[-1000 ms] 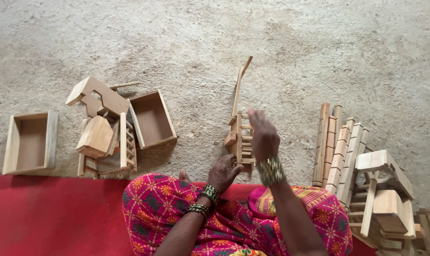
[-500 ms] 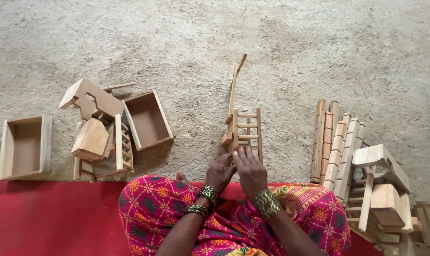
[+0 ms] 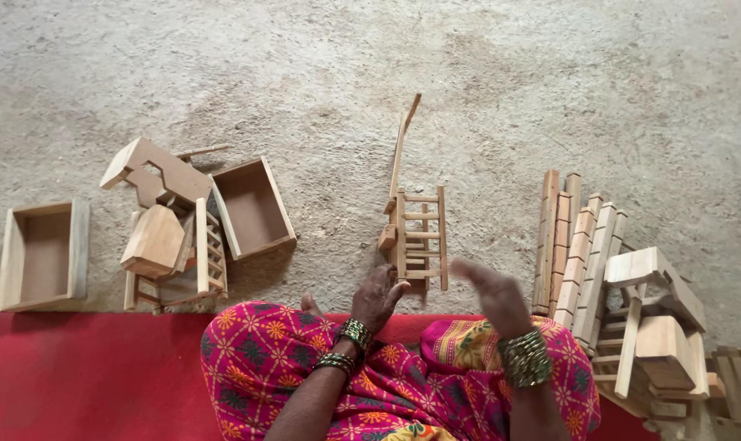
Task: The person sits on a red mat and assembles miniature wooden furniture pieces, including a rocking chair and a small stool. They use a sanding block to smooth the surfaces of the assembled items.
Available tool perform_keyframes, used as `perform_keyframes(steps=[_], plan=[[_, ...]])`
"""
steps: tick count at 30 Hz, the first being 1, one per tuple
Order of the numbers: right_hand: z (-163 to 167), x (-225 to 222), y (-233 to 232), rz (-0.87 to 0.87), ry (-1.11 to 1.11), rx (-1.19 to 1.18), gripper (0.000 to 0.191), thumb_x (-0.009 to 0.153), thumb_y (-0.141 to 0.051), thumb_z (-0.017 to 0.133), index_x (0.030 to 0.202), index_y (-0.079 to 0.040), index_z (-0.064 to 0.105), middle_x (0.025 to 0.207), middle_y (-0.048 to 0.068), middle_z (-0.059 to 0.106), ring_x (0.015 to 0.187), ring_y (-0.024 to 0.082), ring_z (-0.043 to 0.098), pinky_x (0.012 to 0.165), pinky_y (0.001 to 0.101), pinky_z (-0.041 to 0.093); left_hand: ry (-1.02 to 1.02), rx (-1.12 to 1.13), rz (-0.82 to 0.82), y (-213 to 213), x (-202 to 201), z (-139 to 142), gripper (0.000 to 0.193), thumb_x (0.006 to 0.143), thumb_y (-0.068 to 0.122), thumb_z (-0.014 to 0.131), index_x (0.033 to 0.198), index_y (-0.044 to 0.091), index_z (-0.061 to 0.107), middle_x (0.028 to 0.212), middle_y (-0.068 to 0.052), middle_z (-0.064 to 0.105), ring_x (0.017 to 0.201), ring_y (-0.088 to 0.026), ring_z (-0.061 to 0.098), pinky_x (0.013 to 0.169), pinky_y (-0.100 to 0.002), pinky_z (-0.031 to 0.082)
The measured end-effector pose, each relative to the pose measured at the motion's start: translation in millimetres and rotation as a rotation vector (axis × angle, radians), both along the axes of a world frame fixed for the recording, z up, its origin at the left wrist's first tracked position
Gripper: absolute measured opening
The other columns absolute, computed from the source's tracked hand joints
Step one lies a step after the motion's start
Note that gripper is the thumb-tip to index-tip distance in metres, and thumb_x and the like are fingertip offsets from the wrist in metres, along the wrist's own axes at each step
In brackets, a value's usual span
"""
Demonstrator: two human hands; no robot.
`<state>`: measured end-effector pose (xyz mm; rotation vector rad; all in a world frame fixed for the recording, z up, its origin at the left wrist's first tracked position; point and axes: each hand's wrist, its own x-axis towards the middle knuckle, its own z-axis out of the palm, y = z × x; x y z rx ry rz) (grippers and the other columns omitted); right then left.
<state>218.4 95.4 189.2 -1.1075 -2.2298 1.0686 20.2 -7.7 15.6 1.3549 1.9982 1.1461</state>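
A small wooden ladder-like frame (image 3: 420, 234) with a long curved stick (image 3: 402, 145) rising from it lies on the gritty floor in front of me. My left hand (image 3: 378, 297) rests at the frame's near end, fingers curled against its bottom rung. My right hand (image 3: 494, 297) hovers blurred just right of the frame, fingers apart, holding nothing. Both wrists carry beaded bangles. My knees in pink patterned cloth (image 3: 305, 367) fill the bottom middle.
Left of me lie two open wooden boxes (image 3: 42, 257) (image 3: 253, 208) and a heap of wooden toy parts (image 3: 168, 224). At right a row of wooden slatted pieces (image 3: 578, 245) leans beside a stack of small wooden stools (image 3: 656, 322). A red mat (image 3: 84, 376) runs under me.
My right hand came down from the frame's upper part to its near end, then pulled off to the right. The frame now lies flat. My left hand stayed at its base.
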Motion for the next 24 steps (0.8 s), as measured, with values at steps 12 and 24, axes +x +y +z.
perform_keyframes(steps=[12, 24], plan=[[-79, -99, 118, -0.162, -0.21, 0.608, 0.032, 0.107, -0.014, 0.047, 0.123, -0.016, 0.074, 0.133, 0.012, 0.067, 0.084, 0.023, 0.074, 0.068, 0.0327, 0.062, 0.013, 0.058, 0.004, -4, 2, 6, 0.067, 0.097, 0.06, 0.055, 0.133, 0.004, 0.056, 0.118, -0.021, 0.068, 0.102, -0.037, 0.07, 0.08, -0.047, 0.061], [-98, -34, -24, -0.126, -0.421, 0.555, 0.045, 0.089, 0.006, 0.05, 0.128, -0.007, 0.068, 0.143, 0.011, 0.062, 0.065, 0.018, 0.074, 0.045, 0.0277, 0.059, -0.011, -0.157, 0.127, 12, 18, 31, 0.075, 0.089, 0.058, 0.06, 0.134, -0.001, 0.051, 0.117, -0.023, 0.066, 0.092, -0.033, 0.072, 0.073, -0.045, 0.061]])
